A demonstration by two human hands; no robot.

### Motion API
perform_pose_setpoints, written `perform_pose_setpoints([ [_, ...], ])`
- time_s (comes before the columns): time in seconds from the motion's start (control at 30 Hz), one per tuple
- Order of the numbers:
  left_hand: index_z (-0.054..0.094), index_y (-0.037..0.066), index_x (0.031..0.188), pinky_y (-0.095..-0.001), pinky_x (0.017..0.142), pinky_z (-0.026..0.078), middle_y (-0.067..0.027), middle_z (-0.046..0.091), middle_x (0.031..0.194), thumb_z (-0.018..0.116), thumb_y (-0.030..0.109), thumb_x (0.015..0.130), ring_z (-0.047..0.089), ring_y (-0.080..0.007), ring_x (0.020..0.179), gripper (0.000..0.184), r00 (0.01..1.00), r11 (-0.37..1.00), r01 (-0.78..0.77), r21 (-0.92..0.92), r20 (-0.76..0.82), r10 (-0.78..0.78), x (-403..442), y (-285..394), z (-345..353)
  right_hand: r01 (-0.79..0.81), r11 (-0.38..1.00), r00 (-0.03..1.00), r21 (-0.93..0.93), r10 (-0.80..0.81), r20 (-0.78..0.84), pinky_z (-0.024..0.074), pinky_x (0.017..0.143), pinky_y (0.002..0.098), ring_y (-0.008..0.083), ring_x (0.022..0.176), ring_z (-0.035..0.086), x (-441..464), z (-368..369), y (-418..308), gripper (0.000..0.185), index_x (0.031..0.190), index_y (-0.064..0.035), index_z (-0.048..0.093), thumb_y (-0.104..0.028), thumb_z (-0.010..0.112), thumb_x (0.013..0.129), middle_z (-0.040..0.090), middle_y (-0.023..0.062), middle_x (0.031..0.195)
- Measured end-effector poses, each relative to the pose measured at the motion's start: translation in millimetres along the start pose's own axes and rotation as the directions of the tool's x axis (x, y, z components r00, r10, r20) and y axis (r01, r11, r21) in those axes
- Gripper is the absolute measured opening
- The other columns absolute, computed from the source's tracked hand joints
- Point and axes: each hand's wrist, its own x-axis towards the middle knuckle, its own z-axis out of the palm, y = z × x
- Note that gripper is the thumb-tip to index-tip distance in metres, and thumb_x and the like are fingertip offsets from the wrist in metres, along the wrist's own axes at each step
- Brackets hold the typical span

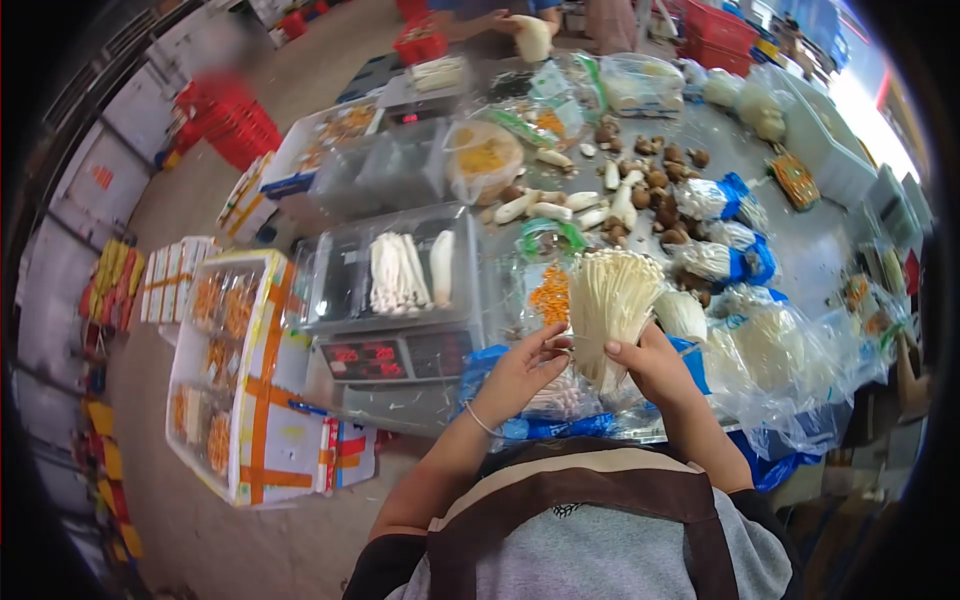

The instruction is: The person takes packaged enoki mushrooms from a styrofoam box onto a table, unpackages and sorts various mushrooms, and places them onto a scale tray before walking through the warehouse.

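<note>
A large bunch of enoki mushrooms (612,305) stands upright, caps up, in my right hand (655,368), whose thumb lies across the stems. My left hand (527,368) is at the bunch's left side, fingers apart and palm turned toward it. Further left, a clear tray (455,270) on a scale with a lit red display (365,360) holds a smaller enoki bunch (398,273) and one thick white mushroom (441,268). Behind my left hand lies a clear bag of orange mushrooms (550,293).
Brown-capped mushrooms (655,180) and blue-and-white enoki packs (705,262) lie beyond the bunch. Plastic bags (775,350) are at the right. A foam box (255,400) of packed trays stands at the left. Across the table, a person's hand holds a white item (532,40).
</note>
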Motion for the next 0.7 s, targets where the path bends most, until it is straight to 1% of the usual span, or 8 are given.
perform_pose_setpoints([
  [0.1, 0.031, 0.003, 0.143, -0.0384, 0.102, 0.04, -0.0111, 0.049, 0.131, 0.062, 0.018, 0.09, 0.047, -0.0201, 0.123, 0.062, 0.996, 0.984, -0.087, -0.158, -0.021, 0.084, -24.2, 19.0, -12.2, 0.022, 0.995, 0.991, -0.101, -0.008, 0.132, 0.0435, 0.092, 0.0306, 0.0167, 0.109, 0.054, 26.4, 39.2, 5.3, 0.062, 0.131, 0.004, 0.042, -0.026, 0.068, 0.084, 0.057, 0.0111, 0.119],
  [0.2, 0.035, 0.002, 0.139, -0.037, 0.102, 0.039, -0.0105, 0.05, 0.128, 0.064, 0.02, 0.09, 0.049, -0.0206, 0.12, 0.06, 0.963, 0.939, -0.238, -0.249, -0.186, 0.194, -43.6, 31.6, -30.1, 0.073, 0.961, 0.96, -0.268, 0.005, 0.28, 0.0428, 0.093, 0.0304, 0.0171, 0.109, 0.054, 56.9, 77.7, 6.2, 0.064, 0.133, 0.0031, 0.041, -0.029, 0.068, 0.084, 0.056, 0.0117, 0.121],
  [0.27, 0.038, 0.001, 0.134, -0.0344, 0.101, 0.04, -0.0096, 0.052, 0.127, 0.066, 0.017, 0.089, 0.05, -0.0193, 0.119, 0.056, 0.922, 0.941, -0.289, -0.174, -0.317, 0.224, -48.4, 33.0, -52.7, 0.054, 0.948, 0.936, -0.315, 0.061, 0.346, 0.0431, 0.093, 0.0301, 0.0172, 0.108, 0.054, 76.2, 104.1, 4.5, 0.064, 0.132, 0.0026, 0.042, -0.031, 0.068, 0.084, 0.057, 0.0114, 0.119],
  [0.4, 0.04, 0.0, 0.131, -0.0316, 0.097, 0.042, -0.011, 0.054, 0.123, 0.066, 0.007, 0.086, 0.052, -0.019, 0.114, 0.053, 0.827, 0.934, -0.346, -0.093, -0.5, 0.257, -48.8, 52.5, -95.4, 0.069, 0.899, 0.939, -0.432, 0.087, 0.332, 0.0433, 0.092, 0.0294, 0.0176, 0.104, 0.056, 109.1, 133.2, 9.8, 0.06, 0.126, 0.0032, 0.049, -0.043, 0.06, 0.09, 0.06, 0.0129, 0.112],
  [0.5, 0.046, 0.0, 0.126, -0.0294, 0.089, 0.047, -0.0114, 0.058, 0.116, 0.063, 0.0, 0.084, 0.058, -0.0178, 0.104, 0.045, 0.791, 0.917, -0.386, -0.104, -0.549, 0.271, -41.4, 82.4, -122.9, 0.174, 0.879, 0.958, -0.443, -0.048, 0.282, 0.043, 0.093, 0.031, 0.0196, 0.11, 0.054, 122.2, 134.1, 8.4, 0.058, 0.129, 0.005, 0.047, -0.041, 0.054, 0.094, 0.059, 0.0149, 0.118],
  [0.6, 0.052, -0.001, 0.117, -0.0284, 0.082, 0.05, -0.0085, 0.062, 0.106, 0.065, 0.002, 0.084, 0.061, -0.0158, 0.094, 0.036, 0.786, 0.933, -0.353, 0.066, -0.521, 0.334, -27.0, 95.0, -157.6, 0.101, 0.921, 0.982, -0.376, -0.032, 0.184, 0.0425, 0.096, 0.0336, 0.0204, 0.116, 0.053, 124.0, 120.3, 7.0, 0.053, 0.133, 0.0025, 0.046, -0.034, 0.053, 0.096, 0.058, 0.0136, 0.123],
  [0.63, 0.054, -0.001, 0.112, -0.0282, 0.077, 0.051, -0.0081, 0.064, 0.097, 0.069, 0.008, 0.082, 0.062, -0.0154, 0.087, 0.035, 0.738, 0.915, -0.332, 0.23, -0.541, 0.404, -20.0, 95.1, -168.0, 0.053, 0.931, 0.991, -0.36, -0.004, 0.136, 0.0426, 0.096, 0.0345, 0.02, 0.116, 0.052, 121.2, 112.9, 7.6, 0.05, 0.134, 0.0008, 0.046, -0.032, 0.052, 0.096, 0.058, 0.0121, 0.123],
  [0.7, 0.054, -0.001, 0.111, -0.0283, 0.076, 0.05, -0.0086, 0.065, 0.096, 0.07, 0.009, 0.082, 0.062, -0.0129, 0.087, 0.034, 0.689, 0.813, -0.073, 0.577, -0.561, 0.46, -10.6, 99.4, -178.9, -0.017, 0.951, 0.999, -0.309, 0.027, 0.027, 0.0443, 0.094, 0.0349, 0.0188, 0.113, 0.055, 115.1, 95.8, 15.1, 0.044, 0.132, -0.0011, 0.049, -0.027, 0.052, 0.096, 0.059, 0.0101, 0.121],
])
